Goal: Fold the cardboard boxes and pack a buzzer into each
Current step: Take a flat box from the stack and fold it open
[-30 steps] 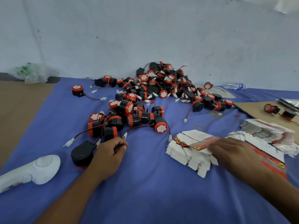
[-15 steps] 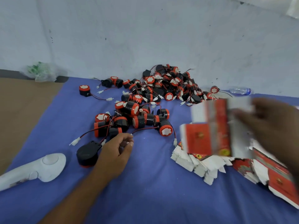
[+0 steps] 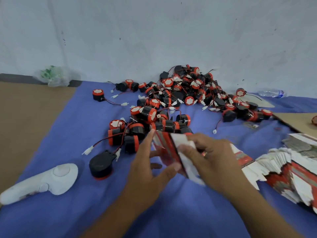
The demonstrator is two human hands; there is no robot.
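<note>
I hold one flat red-and-white cardboard box (image 3: 169,152) between both hands above the blue cloth. My left hand (image 3: 147,170) grips its left side, thumb under the lower edge. My right hand (image 3: 209,158) pinches its white flap from the right. The box is blurred. A heap of black-and-orange buzzers (image 3: 180,100) with red wires lies just beyond my hands. One black buzzer (image 3: 101,164) sits alone to the left of my left hand. A stack of flat boxes (image 3: 283,170) lies fanned out at the right.
A white handheld controller (image 3: 44,183) lies at the lower left on the blue cloth (image 3: 68,134). Brown cardboard (image 3: 25,121) covers the floor at left and the far right. A plastic bottle (image 3: 271,93) and a crumpled bag (image 3: 54,76) lie by the wall.
My right hand lifted a flat box off the stack and carried it left to the middle. My left hand left the buzzers and came up to take the box's other side.
</note>
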